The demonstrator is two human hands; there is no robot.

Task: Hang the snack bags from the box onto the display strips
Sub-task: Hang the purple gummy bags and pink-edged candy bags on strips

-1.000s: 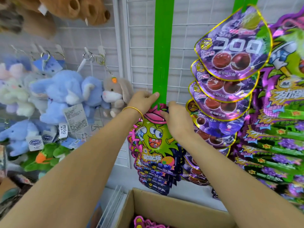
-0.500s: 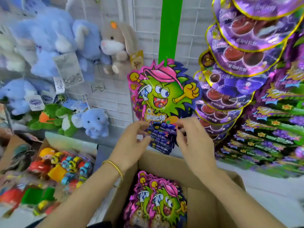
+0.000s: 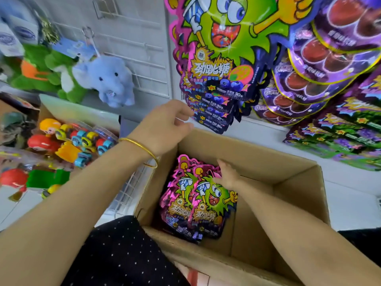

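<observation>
An open cardboard box (image 3: 288, 176) stands in front of me. Inside it lie stacked snack bags (image 3: 198, 205) printed with a green cartoon monster. My right hand (image 3: 227, 175) reaches down into the box with its fingers touching the upper edge of the top bag. My left hand (image 3: 165, 124) hovers above the box's far left corner, fingers loosely apart, holding nothing, close to the bottom of the hanging monster bags (image 3: 224, 65). Those bags overlap in a column on the wire wall; the strip that holds them is out of view.
Purple grape gummy bags (image 3: 321, 65) hang to the right, with green and purple bags (image 3: 350, 131) further right. A blue plush elephant (image 3: 109, 81) and a green plush (image 3: 35, 71) hang at left. A box of toy figures (image 3: 61, 141) sits lower left.
My view has tilted down toward the box. Both hands left the hanging bags; the right hand dropped into the box onto the top bag, the left hand stayed above the rim.
</observation>
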